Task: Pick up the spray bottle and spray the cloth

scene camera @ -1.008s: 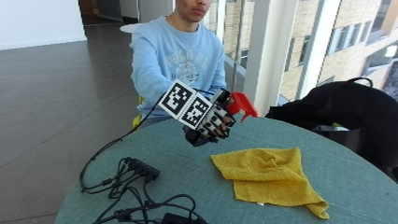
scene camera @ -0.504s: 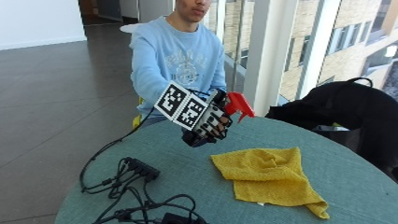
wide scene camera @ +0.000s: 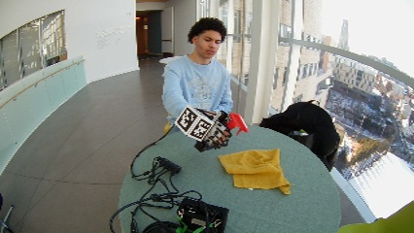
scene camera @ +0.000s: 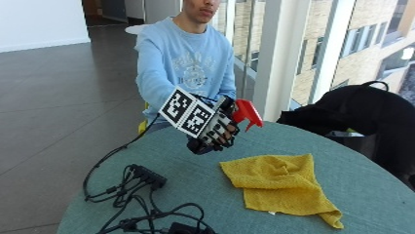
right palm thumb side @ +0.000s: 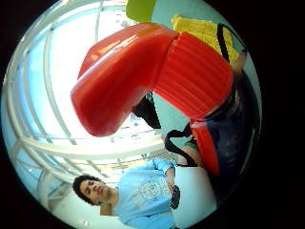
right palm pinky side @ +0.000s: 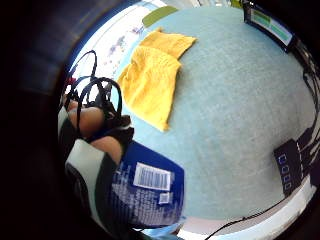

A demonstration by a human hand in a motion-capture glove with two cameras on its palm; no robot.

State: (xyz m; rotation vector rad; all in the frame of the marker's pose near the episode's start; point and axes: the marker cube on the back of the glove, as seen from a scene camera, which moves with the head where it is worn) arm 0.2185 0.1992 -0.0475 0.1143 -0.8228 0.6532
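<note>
My gloved right hand (scene camera: 217,134) grips a spray bottle above the round teal table (scene camera: 195,185), near its far edge. The bottle's red spray head (scene camera: 246,113) sticks out of my fist, nozzle toward the cloth side. Its dark blue body with a white label (right palm pinky side: 147,187) fills the little finger side palm view, and the red head (right palm thumb side: 143,71) fills the thumb side view. A crumpled yellow cloth (scene camera: 282,185) lies flat on the table, in front of the bottle and lower. It also shows in the wide view as the cloth (wide scene camera: 255,167).
A black power strip with tangled cables (scene camera: 146,175) lies on the table's left part, with a black device (wide scene camera: 200,213) at the near edge. A black bag (scene camera: 363,112) sits on a chair beyond the table's right side.
My hand has kept the bottle raised and drifted slightly, tilting the spray head a little more toward the cloth. The cloth has not moved.
</note>
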